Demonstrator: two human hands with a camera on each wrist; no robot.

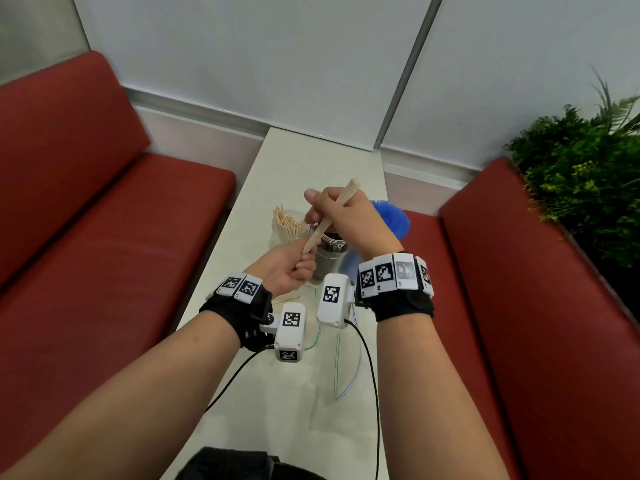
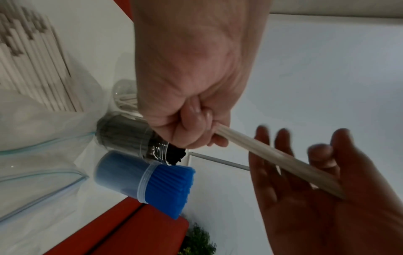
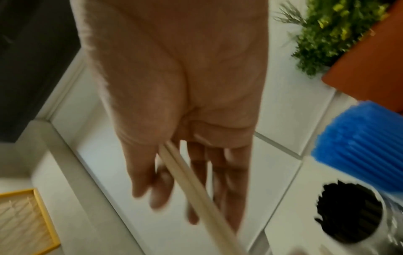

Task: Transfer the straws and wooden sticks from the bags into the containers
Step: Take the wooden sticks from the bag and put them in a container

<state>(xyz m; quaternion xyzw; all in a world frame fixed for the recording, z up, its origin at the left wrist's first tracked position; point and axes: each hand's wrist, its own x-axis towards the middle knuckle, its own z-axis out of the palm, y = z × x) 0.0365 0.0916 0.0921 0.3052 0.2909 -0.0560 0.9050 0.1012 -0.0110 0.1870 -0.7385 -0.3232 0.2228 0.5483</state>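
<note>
A small bundle of wooden sticks (image 1: 331, 213) is slanted above the jars. My left hand (image 1: 287, 268) grips its lower end in a fist (image 2: 191, 107). The upper part of the sticks (image 2: 272, 156) lies across my right hand (image 1: 349, 220), in the crook between thumb and forefinger. That hand's fingers (image 3: 218, 169) are straight and spread. Under the hands stand a jar of pale straws (image 1: 287, 225), a jar of black straws (image 1: 330, 252) and a tub of blue straws (image 1: 391, 220). A clear jar (image 2: 124, 96) behind the black one holds a few sticks.
Clear zip bags (image 1: 334, 362) lie flat on the narrow pale table (image 1: 311, 157) near me. Red benches (image 1: 104, 237) run along both sides of the table. A leafy plant (image 1: 581, 174) stands at the right, and a wall closes the far end.
</note>
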